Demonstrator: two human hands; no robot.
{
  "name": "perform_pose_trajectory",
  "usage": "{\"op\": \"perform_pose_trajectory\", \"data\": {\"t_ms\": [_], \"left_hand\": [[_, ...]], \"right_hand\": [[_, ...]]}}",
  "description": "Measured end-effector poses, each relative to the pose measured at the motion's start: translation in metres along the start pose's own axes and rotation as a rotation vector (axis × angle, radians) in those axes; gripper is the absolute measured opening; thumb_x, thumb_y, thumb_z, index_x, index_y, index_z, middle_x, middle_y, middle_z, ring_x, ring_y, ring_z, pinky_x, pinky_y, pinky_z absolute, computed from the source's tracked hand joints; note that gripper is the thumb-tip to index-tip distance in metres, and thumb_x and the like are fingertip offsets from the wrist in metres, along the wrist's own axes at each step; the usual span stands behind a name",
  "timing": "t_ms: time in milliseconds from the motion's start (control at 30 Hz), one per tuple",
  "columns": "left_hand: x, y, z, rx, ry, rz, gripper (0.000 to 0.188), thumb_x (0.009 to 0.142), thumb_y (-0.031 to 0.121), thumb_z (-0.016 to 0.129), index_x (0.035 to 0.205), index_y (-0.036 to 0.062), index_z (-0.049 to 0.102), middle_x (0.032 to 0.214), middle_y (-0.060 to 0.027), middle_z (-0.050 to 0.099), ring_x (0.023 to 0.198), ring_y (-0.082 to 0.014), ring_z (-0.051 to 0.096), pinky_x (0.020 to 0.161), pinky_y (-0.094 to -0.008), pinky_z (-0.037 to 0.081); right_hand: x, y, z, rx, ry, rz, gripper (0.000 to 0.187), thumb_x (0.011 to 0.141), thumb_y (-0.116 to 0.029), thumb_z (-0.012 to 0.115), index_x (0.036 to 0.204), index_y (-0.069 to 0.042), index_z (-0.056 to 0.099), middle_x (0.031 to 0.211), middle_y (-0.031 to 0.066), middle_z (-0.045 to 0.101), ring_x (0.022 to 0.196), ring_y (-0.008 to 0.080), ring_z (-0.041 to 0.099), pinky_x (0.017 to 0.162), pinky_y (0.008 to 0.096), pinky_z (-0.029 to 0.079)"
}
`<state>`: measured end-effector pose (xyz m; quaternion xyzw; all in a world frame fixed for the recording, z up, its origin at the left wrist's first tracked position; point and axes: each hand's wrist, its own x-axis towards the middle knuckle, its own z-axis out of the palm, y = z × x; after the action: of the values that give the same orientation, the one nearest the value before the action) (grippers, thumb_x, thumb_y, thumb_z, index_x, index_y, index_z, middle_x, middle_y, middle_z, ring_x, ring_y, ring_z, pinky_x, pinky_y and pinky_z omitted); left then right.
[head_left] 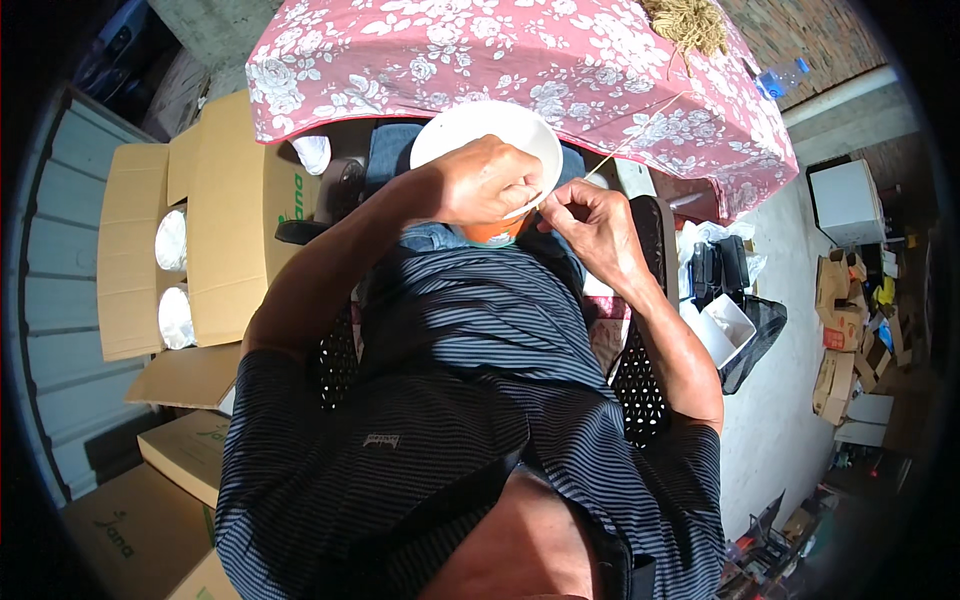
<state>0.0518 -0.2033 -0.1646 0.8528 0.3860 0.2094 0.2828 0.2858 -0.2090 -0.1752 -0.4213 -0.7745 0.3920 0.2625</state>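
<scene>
A white bucket (480, 122) with an orange band (492, 233) rests on my lap, its mouth tilted up. Over its near right rim my left hand (488, 182) is closed, fingers curled against the edge. Just right of that rim, my right hand (598, 228) pinches a thin tan cord (640, 138) between thumb and fingers. The cord stretches up and right from this hand across the hanging tablecloth. On the table lies a tangled bundle of similar cord (688, 24). The cord's end between the two hands is hidden by the fingers.
A table with a pink floral cloth (400, 55) stands ahead. Cardboard boxes (225, 210) crowd the left, two white round packs (172, 240) among them. At right are a black bag (755, 345), a white box (846, 203) and flattened cartons (835, 385). A plastic bottle (783, 78) lies beyond the table.
</scene>
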Motion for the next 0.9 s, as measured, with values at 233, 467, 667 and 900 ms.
{"op": "perform_pose_trajectory", "data": {"t_ms": [233, 467, 667, 900], "left_hand": [[-0.002, -0.014, -0.004, -0.148, -0.064, 0.005, 0.021, 0.094, 0.013, 0.06, 0.109, 0.0023, 0.072, 0.093, -0.0182, 0.074, 0.088, -0.0321, 0.072, 0.08, -0.039, 0.055], [0.0, -0.007, 0.005, -0.012, 0.051, 0.058, 0.019, 0.095, 0.014, 0.061, 0.103, 0.0015, 0.072, 0.091, -0.0213, 0.073, 0.087, -0.0382, 0.071, 0.078, -0.0429, 0.055], [-0.002, 0.005, 0.011, 0.034, 0.113, 0.07, 0.018, 0.095, 0.016, 0.06, 0.092, 0.0001, 0.069, 0.08, -0.0223, 0.07, 0.076, -0.0427, 0.069, 0.066, -0.0477, 0.054], [-0.003, 0.0, 0.012, -0.002, 0.219, 0.074, 0.012, 0.091, 0.008, 0.061, 0.091, -0.0009, 0.07, 0.074, -0.0221, 0.067, 0.066, -0.0378, 0.069, 0.062, -0.0421, 0.054]], "right_hand": [[0.001, 0.0, 0.006, 0.011, 0.075, -0.047, 0.018, 0.093, -0.013, 0.074, 0.088, 0.005, 0.072, 0.077, 0.0108, 0.068, 0.065, 0.0118, 0.061, 0.057, 0.0318, 0.047], [-0.001, -0.007, 0.009, -0.081, 0.148, -0.153, 0.013, 0.089, -0.008, 0.072, 0.087, 0.005, 0.071, 0.078, 0.0155, 0.069, 0.062, 0.0217, 0.065, 0.056, 0.0355, 0.049], [-0.007, -0.009, 0.018, -0.092, 0.197, -0.093, 0.013, 0.09, -0.007, 0.07, 0.088, 0.006, 0.071, 0.08, 0.017, 0.069, 0.061, 0.0233, 0.067, 0.056, 0.0369, 0.05], [-0.006, -0.021, 0.01, 0.066, 0.097, -0.03, 0.019, 0.095, -0.003, 0.057, 0.091, 0.009, 0.071, 0.084, 0.0153, 0.071, 0.075, 0.0215, 0.071, 0.065, 0.0342, 0.053]]}}
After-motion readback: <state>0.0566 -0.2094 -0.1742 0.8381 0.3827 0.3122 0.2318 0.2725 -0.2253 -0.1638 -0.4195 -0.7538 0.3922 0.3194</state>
